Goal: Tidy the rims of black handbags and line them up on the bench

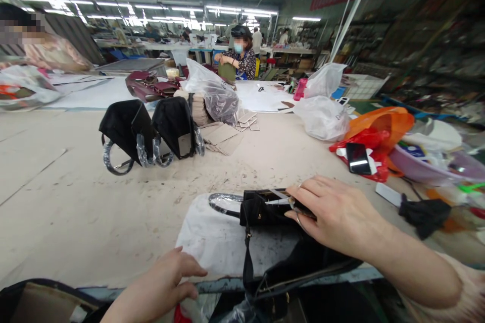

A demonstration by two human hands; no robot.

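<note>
A pair of scissors (279,202) is held in my right hand (333,209), its blades apart and pointing left over a black handbag (252,208). The handbag lies at the table's front edge, partly on a white sheet (199,229), with a plastic-wrapped handle (226,204) stretched out to its left. Its strap (248,257) hangs down over the edge. Near that edge, left of the handbag, my left hand (162,280) holds nothing, its fingers apart. At the lower left corner is part of another black bag (49,300).
Two black bags (127,128) with wrapped handles stand farther back, beside beige board pieces (222,137). On the right are a phone (358,158), an orange bag (382,120) and a lilac basin (435,166). Across the table a masked person (242,58) holds an olive piece.
</note>
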